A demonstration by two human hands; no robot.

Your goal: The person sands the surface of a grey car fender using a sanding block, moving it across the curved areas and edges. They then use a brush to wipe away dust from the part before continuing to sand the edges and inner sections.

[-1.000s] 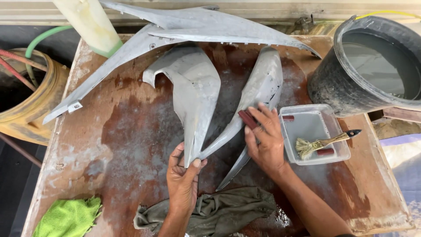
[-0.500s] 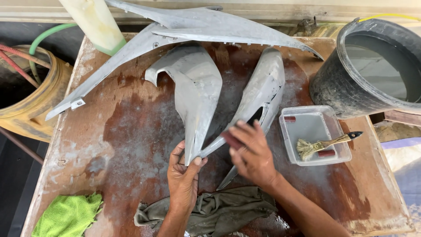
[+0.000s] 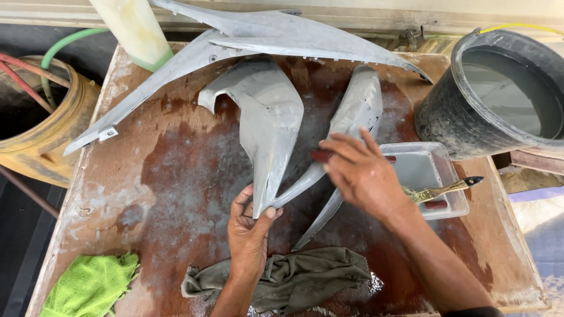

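My left hand [image 3: 248,232] grips the narrow lower tip of a grey primed fairing panel [image 3: 264,120] that lies on the wet wooden table [image 3: 176,176]. My right hand [image 3: 361,173] presses a small dark red sanding pad [image 3: 321,156] against the slim grey panel [image 3: 355,120] beside it, fingers spread over the pad. A long pointed grey panel [image 3: 282,35] lies across the table's far edge.
A clear plastic tray [image 3: 426,170] with a brush [image 3: 446,189] sits right of my right hand. A black bucket of water [image 3: 499,94] stands at the far right. A dark rag [image 3: 294,279] and a green cloth [image 3: 88,285] lie near the front edge. A yellow drum [image 3: 41,129] with hoses stands left.
My right hand has slid left and down along the slim panel, away from the tray, then back a little. My left hand keeps its hold on the panel tip.
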